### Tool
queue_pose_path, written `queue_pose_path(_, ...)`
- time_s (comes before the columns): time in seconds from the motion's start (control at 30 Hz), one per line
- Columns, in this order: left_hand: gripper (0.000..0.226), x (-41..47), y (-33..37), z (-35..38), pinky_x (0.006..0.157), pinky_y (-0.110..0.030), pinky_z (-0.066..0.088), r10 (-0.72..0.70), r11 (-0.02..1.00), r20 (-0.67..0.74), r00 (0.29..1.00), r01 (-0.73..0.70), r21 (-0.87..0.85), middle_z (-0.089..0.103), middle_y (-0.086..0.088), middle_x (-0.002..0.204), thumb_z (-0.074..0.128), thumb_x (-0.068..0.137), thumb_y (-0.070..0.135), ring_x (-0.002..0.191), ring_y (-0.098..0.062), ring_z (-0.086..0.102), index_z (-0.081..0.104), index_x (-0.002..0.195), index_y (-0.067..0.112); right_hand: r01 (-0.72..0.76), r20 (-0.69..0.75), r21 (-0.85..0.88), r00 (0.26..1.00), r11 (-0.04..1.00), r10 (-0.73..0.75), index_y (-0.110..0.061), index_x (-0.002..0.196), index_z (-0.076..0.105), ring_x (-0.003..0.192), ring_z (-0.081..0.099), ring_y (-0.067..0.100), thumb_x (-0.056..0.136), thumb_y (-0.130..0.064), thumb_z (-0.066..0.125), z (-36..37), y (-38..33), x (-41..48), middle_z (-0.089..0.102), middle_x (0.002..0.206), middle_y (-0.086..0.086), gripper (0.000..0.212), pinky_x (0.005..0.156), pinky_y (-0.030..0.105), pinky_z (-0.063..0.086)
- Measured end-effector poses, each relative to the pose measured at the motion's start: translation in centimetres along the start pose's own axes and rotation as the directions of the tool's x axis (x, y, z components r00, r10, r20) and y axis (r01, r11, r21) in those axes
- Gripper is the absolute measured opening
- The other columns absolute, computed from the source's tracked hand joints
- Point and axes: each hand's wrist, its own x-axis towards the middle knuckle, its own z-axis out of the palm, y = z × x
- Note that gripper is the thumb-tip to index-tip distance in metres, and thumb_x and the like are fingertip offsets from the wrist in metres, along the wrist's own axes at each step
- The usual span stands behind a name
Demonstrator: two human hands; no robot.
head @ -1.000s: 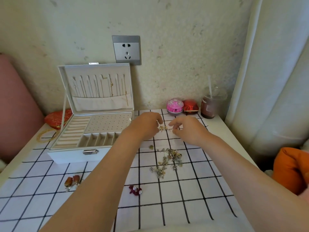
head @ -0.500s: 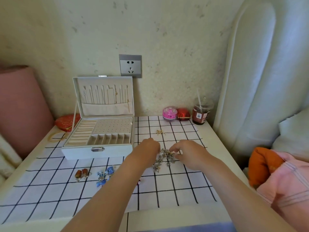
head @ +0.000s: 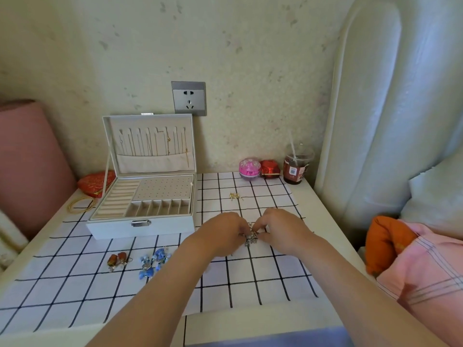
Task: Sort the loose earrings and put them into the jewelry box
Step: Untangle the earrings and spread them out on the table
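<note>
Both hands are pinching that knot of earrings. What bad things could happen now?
1. The left hand and right hand both pinch the tangled earrings. A hard tug might bend a hook or snap a piece.
2. A piece that springs loose could bounce off the checked cloth and be hard to find.
3. The left forearm lies close to the blue earrings, so a sweep of it could knock that pair away.

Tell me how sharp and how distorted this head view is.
Head view: soft even light, no glare; wide-angle lens bows the headboard; the earring tangle pinched between left hand and right hand is too blurred to count; jewelry box reads clearly.
</note>
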Motion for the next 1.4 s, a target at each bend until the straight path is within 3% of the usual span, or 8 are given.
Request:
queue_pose_path(0.13,0.019,0.0,-0.5,-0.6,0.083,-0.024,0.052,-0.017,0.997,0.099,0.995,0.024,-0.069,0.068,0.014,0.107,0.062,0.092,0.022,0.09,-0.007,0.062,0.072,0.107,0.031,-0.017,0.017,0.028,1.0,0.999,0.017,-0.032,0.106,0.074,0.091,0.059,0.01,0.092,-0.031,0.067,-0.1,0.2,0.3,0.064,0.099,-0.012,0.016,0.074,0.024,0.044)
queue_pose_path(0.33,0.018,0.1,-1.4,-1.1,0.068,-0.011,0.044,-0.034,0.982,-0.059,0.998,0.022,-0.188,0.068,0.017,0.104,0.063,0.093,0.024,0.082,0.001,0.058,0.068,0.11,0.03,-0.071,0.042,0.238,0.997,0.969,0.062,-0.028,0.098,0.078,0.09,0.063,0.005,0.093,-0.03,0.068,-0.8,1.1,0.8,0.072,0.098,-0.014,0.011,0.084,0.03,0.052)
queue_pose_path(0.47,0.026,0.8,-1.3,-1.0,0.075,-0.018,0.045,-0.078,0.938,-0.128,0.989,0.029,-0.346,0.067,0.018,0.106,0.066,0.092,0.022,0.085,0.0,0.059,0.064,0.117,0.031,-0.116,0.029,0.447,0.993,0.887,0.115,-0.026,0.095,0.077,0.072,0.059,-0.003,0.095,-0.028,0.066,-1.4,1.1,1.1,0.07,0.09,-0.017,0.012,0.068,0.018,0.042)
queue_pose_path(0.6,0.021,0.8,-0.8,-1.1,0.068,-0.026,0.056,-0.11,0.837,-0.073,0.991,0.052,-0.545,0.075,0.008,0.094,0.067,0.091,0.018,0.082,-0.01,0.071,0.067,0.11,0.026,-0.155,0.052,0.583,0.987,0.797,0.154,-0.022,0.088,0.078,0.062,0.061,0.009,0.094,-0.025,0.066,-1.5,0.8,1.1,0.076,0.085,-0.006,0.015,0.053,0.016,0.043)
queue_pose_path(0.8,0.014,0.7,-1.0,-1.5,0.07,-0.04,0.059,-0.186,0.729,-0.106,0.977,0.065,-0.681,0.072,0.002,0.079,0.073,0.087,0.018,0.066,-0.009,0.068,0.069,0.101,0.016,-0.166,0.087,0.704,0.985,0.691,0.148,-0.02,0.093,0.077,0.063,0.061,0.011,0.094,-0.025,0.066,-1.6,-0.2,1.1,0.076,0.085,-0.003,0.012,0.051,0.02,0.042)
queue_pose_path(1.07,0.011,0.8,-2.0,-1.7,0.062,-0.03,0.058,-0.144,0.867,-0.202,0.969,0.025,-0.498,0.072,0.003,0.079,0.076,0.084,0.025,0.061,-0.006,0.066,0.069,0.09,0.021,-0.088,0.032,0.543,0.996,0.835,0.085,-0.031,0.093,0.077,0.093,0.066,0.004,0.093,-0.035,0.068,-1.0,-0.8,2.2,0.074,0.091,-0.013,0.01,0.088,0.029,0.049)
queue_pose_path(1.17,0.005,0.9,-2.7,-1.7,0.065,-0.03,0.055,-0.113,0.932,-0.217,0.97,0.027,-0.362,0.07,0.005,0.081,0.071,0.088,0.025,0.07,-0.011,0.066,0.067,0.085,0.024,-0.079,0.013,0.351,0.997,0.933,0.079,-0.041,0.092,0.074,0.096,0.061,0.0,0.09,-0.046,0.066,-0.9,-0.6,2.7,0.07,0.09,-0.026,0.009,0.097,0.038,0.042)
queue_pose_path(1.4,0.004,0.8,-3.6,-2.4,0.069,-0.021,0.044,-0.075,0.977,-0.268,0.96,0.017,-0.214,0.065,0.015,0.091,0.066,0.091,0.031,0.076,0.001,0.054,0.066,0.089,0.027,-0.013,0.149,0.166,0.989,0.986,-0.012,-0.035,0.102,0.076,0.083,0.059,0.002,0.083,-0.026,0.078,-0.6,-0.6,2.3,0.067,0.094,-0.015,0.021,0.073,0.023,0.048)
